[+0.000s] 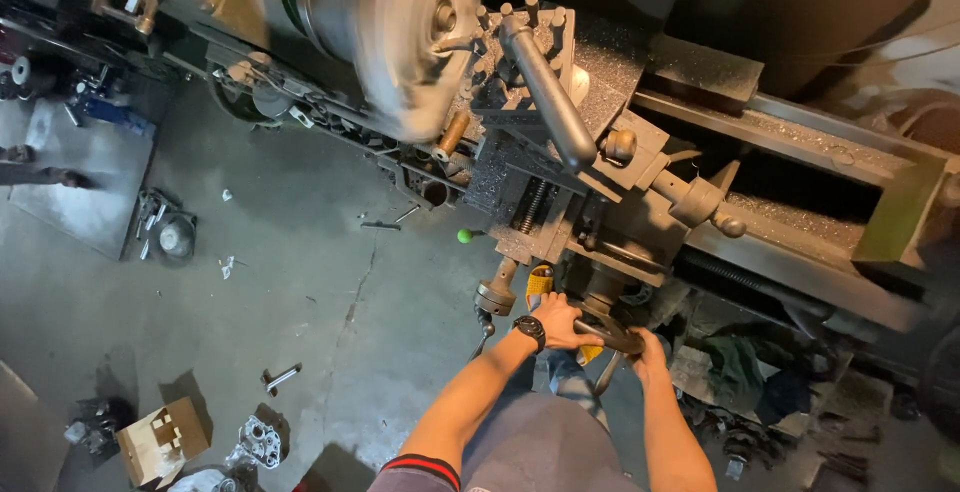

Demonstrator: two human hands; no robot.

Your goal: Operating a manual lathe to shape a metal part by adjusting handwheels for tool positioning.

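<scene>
The lathe (700, 152) fills the top of the view, and everything else sits relative to it. Its chuck (400, 37) is at the upper left, blurred, so I judge it to be spinning; the toolpost lever (545, 92) stands just to the right of it on the carriage (560, 202).

Below the carriage, at the lathe's front edge, is the handwheel (610, 334). The left hand (562, 320), a dark watch on its wrist, lies over the wheel's near side with fingers wrapped on the rim. The right hand (648, 354) grips the wheel's right side, closed around it.

Risks, as I judge them: both hands work close under a turning chuck, so a slip toward the carriage could bring a forearm near moving parts. Feeding too fast could jam the cutter.

On the floor (300, 302), left of the lathe, loose bolts, a cardboard box (160, 440) and metal parts lie scattered, a tripping hazard when stepping back.
</scene>
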